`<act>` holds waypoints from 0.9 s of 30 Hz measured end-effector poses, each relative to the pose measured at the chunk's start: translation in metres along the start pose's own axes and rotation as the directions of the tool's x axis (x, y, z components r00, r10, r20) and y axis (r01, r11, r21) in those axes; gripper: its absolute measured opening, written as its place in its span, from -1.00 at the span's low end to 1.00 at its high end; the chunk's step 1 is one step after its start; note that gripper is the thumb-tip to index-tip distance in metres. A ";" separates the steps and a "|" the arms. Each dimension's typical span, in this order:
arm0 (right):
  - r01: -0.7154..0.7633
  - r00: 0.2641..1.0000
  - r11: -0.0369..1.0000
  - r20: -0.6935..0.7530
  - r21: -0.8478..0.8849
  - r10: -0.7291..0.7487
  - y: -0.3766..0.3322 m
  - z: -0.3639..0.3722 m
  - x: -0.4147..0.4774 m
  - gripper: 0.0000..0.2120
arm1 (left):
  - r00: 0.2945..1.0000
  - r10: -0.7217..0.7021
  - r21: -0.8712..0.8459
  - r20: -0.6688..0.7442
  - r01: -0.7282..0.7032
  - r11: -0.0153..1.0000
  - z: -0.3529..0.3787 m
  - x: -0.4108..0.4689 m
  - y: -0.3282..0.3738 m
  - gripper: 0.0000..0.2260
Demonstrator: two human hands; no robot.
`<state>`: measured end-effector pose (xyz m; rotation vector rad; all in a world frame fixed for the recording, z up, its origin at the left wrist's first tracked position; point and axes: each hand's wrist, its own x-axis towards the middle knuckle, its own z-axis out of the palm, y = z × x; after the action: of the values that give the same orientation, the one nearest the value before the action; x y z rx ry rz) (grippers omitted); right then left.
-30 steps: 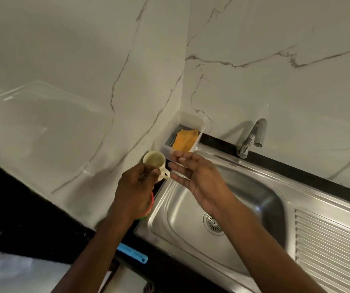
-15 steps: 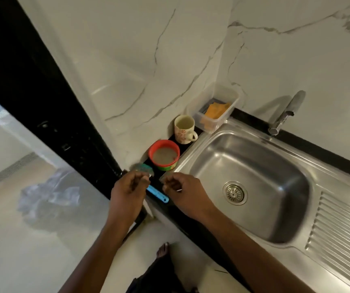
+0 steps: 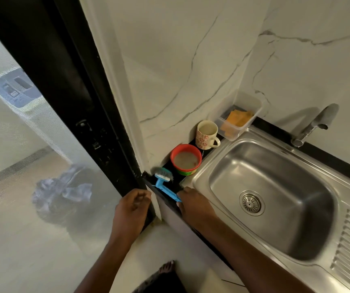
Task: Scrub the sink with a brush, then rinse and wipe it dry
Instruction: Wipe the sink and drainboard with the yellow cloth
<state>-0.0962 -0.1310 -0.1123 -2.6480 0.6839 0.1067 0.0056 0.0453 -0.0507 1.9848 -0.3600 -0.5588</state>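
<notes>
At the near edge of the counter (image 3: 178,180), the left hand (image 3: 132,206) is hovering loosely curled, holding nothing — the right hand (image 3: 193,205) is gripping the handle end of the brush (image 3: 163,183), lying just left of the sink (image 3: 296,176); beyond, a red bowl (image 3: 185,160) and mug (image 3: 206,134) are standing.

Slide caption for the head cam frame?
Right hand holds the handle of the blue scrub brush on the black counter beside the steel sink; left hand curled loosely nearby.
</notes>
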 end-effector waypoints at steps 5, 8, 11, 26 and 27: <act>-0.027 0.999 0.986 -0.034 0.164 0.033 -0.001 -0.005 -0.009 -0.75 | 1.000 0.027 -0.001 0.007 -0.027 1.000 -0.004 0.011 0.004 -0.86; -0.019 0.994 0.945 -0.098 0.327 0.054 -0.005 -0.026 -0.015 -0.79 | 0.998 0.048 -0.010 0.028 -0.048 0.999 -0.003 0.020 0.012 -0.86; -0.063 0.979 0.796 -0.119 0.602 0.167 -0.009 -0.043 -0.014 -0.83 | 0.997 0.061 -0.013 0.055 -0.060 0.998 0.001 0.028 0.022 -0.88; -0.169 0.858 -0.162 0.226 0.972 0.461 -0.004 -0.024 0.028 -0.80 | 0.974 0.146 0.027 0.172 -0.153 0.988 0.018 0.071 0.042 -0.89; -0.170 0.857 -0.167 0.230 0.971 0.462 -0.005 -0.024 0.028 -0.80 | 0.971 0.151 0.024 0.183 -0.158 0.987 0.020 0.074 0.042 -0.90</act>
<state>-0.0700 -0.1494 -0.0934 -0.8694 0.9492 -0.4290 0.0574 -0.0235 -0.0384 1.9279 -0.6364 -0.6377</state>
